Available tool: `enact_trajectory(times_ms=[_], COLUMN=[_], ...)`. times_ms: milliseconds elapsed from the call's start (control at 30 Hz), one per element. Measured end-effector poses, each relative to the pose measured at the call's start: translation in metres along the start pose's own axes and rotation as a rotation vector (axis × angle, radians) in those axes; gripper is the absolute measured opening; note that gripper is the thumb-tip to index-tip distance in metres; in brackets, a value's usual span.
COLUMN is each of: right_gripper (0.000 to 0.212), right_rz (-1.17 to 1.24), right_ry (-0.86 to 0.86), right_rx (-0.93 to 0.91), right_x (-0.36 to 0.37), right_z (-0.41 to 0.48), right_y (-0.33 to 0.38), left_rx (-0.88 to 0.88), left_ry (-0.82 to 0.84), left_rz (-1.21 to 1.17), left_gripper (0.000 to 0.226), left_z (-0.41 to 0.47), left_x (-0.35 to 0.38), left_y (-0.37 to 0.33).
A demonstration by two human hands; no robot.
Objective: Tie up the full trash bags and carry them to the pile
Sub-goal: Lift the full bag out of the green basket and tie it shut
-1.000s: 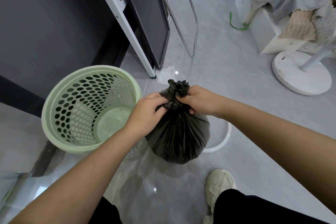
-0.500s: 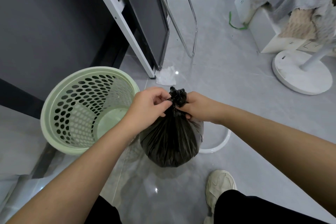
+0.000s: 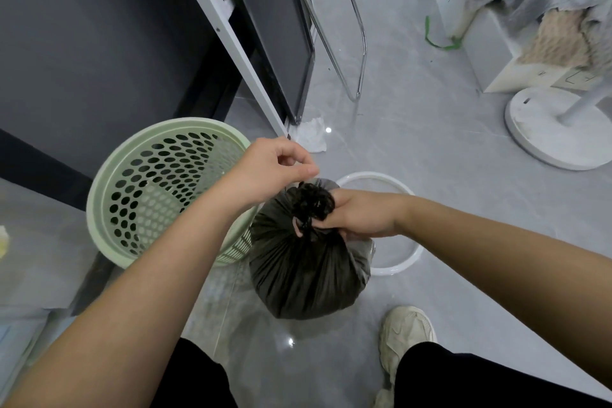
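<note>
You have a black trash bag, its sheen greying where the plastic stretches. Beside it your basket is pale mint green, dotted with rows of oval holes. The floor is glossy light grey. The ring and fan base are white, your shoe cream, the strap bright green, the wall panel charcoal.

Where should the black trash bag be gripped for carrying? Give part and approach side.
Grip the black trash bag at its gathered neck, from above: the plastic bunches into a narrow twist there, where the right hand already clamps it, while the body below is round and bulging.
</note>
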State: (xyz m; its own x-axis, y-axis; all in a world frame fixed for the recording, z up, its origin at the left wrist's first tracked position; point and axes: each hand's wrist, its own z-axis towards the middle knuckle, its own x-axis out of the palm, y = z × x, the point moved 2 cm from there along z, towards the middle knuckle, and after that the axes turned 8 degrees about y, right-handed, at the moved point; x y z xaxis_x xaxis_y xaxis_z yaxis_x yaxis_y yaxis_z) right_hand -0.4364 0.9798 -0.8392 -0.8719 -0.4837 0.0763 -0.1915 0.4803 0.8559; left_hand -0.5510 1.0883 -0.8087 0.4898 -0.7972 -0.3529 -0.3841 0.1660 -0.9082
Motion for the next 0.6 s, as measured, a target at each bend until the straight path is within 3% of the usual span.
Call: enact_trajectory(times_ms=[133,233,333,400,467,533,600], right_gripper=[0.009,0.029,0.021,0.014,0.013,0.012,0.015], right_rz=[0.134,0.183,0.035,-0.053,-0.134,-0.202,-0.232], right_ry=[-0.100,-0.187,-0.165,-0.195,-0.246,-0.273,-0.296], right_rx=[0.062,0.131,0.177,0.215,0.254,0.286,0.310], right_x=[-0.003,-0.010,-0.014,-0.020,-0.026,-0.029,-0.029], right_z=[0.000,-0.004,-0.008,-0.013,-0.018,-0.019,-0.019], right_y=[0.002,0.002,0.007,0.012,0.016,0.018,0.018], left_rx=[-0.047,-0.145,-0.133,-0.025,0.056,0.079,0.054], left_ry=[0.065,0.164,0.384,0.399,0.277,0.200,0.247], left_rz=[-0.064,0.026,0.118,0.389,0.620,0.673,0.644], left_gripper=[0.006,0.032,0.053,0.048,0.027,0.009,0.012], left_z=[-0.005,-0.012,-0.019,-0.015,-0.010,-0.008,-0.010], left_x=[0.005,0.010,0.027,0.036,0.037,0.035,0.037], left_y=[0.007,0.029,0.045,0.049,0.049,0.046,0.042])
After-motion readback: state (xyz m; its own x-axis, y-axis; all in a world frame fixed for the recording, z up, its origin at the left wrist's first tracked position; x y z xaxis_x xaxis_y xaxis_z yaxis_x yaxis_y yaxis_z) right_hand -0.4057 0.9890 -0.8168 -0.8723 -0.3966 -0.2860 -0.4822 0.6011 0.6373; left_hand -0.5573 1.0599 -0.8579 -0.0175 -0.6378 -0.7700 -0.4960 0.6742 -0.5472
